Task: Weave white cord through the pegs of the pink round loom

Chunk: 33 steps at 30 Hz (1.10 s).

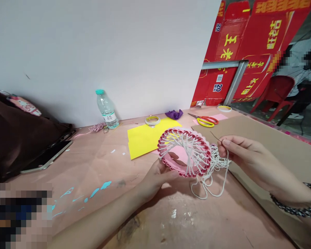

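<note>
My left hand (162, 174) grips the lower left rim of a pink ring (185, 152), whose edge is lined with red-pink loops. White strands cross the ring's opening from rim to rim. In a pinch between thumb and fingers, my right hand (242, 152) holds the end of the white cord (226, 173), and a thin dark stick-like piece pokes out above the fingertips. From there the cord hangs in a loop beneath the ring. A loose tangle of the same white cord (217, 160) lies between the ring and my right hand.
Behind the ring lie yellow paper (142, 136), a tape roll (152, 120), purple crumpled material (174, 114) and scissors (206, 120). A water bottle (107, 110) stands by the white wall. A phone (49, 157) and brown bag (20, 128) are left, cardboard (264, 141) right.
</note>
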Tool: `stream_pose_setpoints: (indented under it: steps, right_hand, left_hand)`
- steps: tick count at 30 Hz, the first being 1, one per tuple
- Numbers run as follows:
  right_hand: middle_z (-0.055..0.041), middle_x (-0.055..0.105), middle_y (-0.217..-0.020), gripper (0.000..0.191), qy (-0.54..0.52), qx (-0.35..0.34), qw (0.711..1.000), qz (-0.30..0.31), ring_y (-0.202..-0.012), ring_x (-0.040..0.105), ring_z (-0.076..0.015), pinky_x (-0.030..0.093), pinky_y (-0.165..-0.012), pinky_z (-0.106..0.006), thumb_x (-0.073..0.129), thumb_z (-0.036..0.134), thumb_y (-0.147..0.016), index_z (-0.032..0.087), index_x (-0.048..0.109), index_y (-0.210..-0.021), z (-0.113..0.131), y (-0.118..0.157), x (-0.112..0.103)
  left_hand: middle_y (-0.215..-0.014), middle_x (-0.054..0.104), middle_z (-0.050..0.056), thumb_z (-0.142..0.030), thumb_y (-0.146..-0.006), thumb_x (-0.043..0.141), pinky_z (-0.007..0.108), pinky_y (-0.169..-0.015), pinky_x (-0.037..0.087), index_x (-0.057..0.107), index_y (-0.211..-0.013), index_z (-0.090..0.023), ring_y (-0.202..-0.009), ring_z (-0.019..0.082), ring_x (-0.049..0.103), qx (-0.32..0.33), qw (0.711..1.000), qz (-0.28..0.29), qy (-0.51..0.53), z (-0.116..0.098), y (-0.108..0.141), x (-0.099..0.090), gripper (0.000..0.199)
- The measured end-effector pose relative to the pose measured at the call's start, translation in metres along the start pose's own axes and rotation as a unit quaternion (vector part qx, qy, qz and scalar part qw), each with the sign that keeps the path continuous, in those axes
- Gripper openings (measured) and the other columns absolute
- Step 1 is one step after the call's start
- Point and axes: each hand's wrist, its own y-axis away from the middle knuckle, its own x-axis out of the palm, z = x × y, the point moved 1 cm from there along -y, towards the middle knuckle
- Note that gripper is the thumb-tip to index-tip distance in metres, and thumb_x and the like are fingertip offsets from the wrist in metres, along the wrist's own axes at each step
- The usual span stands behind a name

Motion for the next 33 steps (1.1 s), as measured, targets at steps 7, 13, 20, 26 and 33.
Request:
stream_pose_setpoints:
  steps: [7, 13, 20, 26, 33]
  right_hand:
    - [0.0008, 0.053, -0.072, 0.029, -0.006, 0.036, 0.999, 0.024, -0.068, 0.047, -0.0098, 0.040, -0.062, -0.019, 0.061, 0.044, -0.085, 0.017, 0.060, -0.072, -0.0052, 0.0006, 0.0029]
    - [0.0013, 0.054, -0.072, 0.026, -0.024, 0.048, 0.999, 0.005, -0.067, 0.047, -0.0090, 0.040, -0.061, -0.019, 0.063, 0.043, -0.084, 0.019, 0.061, -0.076, -0.0064, 0.0001, 0.0045]
    - [0.0015, 0.055, -0.071, 0.026, -0.017, 0.037, 0.999, 0.000, -0.065, 0.048, -0.0080, 0.040, -0.060, -0.018, 0.063, 0.044, -0.084, 0.019, 0.063, -0.076, -0.0066, 0.0014, 0.0054]
    - [0.0012, 0.058, -0.078, 0.019, -0.019, -0.017, 0.999, 0.028, -0.071, 0.051, -0.0082, 0.043, -0.066, -0.018, 0.062, 0.040, -0.087, 0.022, 0.065, -0.086, -0.0087, 0.0030, 0.0041]
    - [0.0004, 0.065, -0.086, 0.009, -0.073, -0.054, 0.993, 0.070, -0.075, 0.059, -0.0082, 0.048, -0.069, -0.018, 0.069, 0.031, -0.082, 0.023, 0.069, -0.087, -0.0076, 0.0026, 0.0083]
  left_hand:
    - [-0.101, 0.067, 0.007, -0.024, -0.070, 0.073, 0.032, -0.082, 0.044, 0.051, -0.107, -0.020, -0.092, 0.019, 0.063, 0.006, 0.999, -0.001, -0.035, 0.0000, -0.0002, -0.0030, 0.043]
    - [-0.105, 0.066, 0.006, -0.029, -0.073, 0.071, 0.035, -0.082, 0.044, 0.051, -0.108, -0.023, -0.091, 0.021, 0.063, -0.012, 0.999, 0.000, -0.053, -0.0002, 0.0028, -0.0014, 0.041]
    - [-0.105, 0.066, 0.006, -0.028, -0.072, 0.072, 0.035, -0.084, 0.043, 0.050, -0.107, -0.022, -0.095, 0.022, 0.063, -0.015, 0.998, -0.015, -0.057, -0.0005, 0.0015, -0.0015, 0.041]
    - [-0.099, 0.066, 0.006, -0.028, -0.070, 0.074, 0.032, -0.080, 0.042, 0.051, -0.106, -0.019, -0.088, 0.019, 0.062, -0.012, 0.998, 0.011, -0.065, -0.0014, -0.0009, -0.0024, 0.044]
    - [-0.097, 0.063, 0.004, -0.027, -0.070, 0.073, 0.029, -0.073, 0.043, 0.051, -0.108, -0.022, -0.080, 0.015, 0.059, -0.097, 0.992, 0.055, -0.056, -0.0030, 0.0033, -0.0037, 0.045]
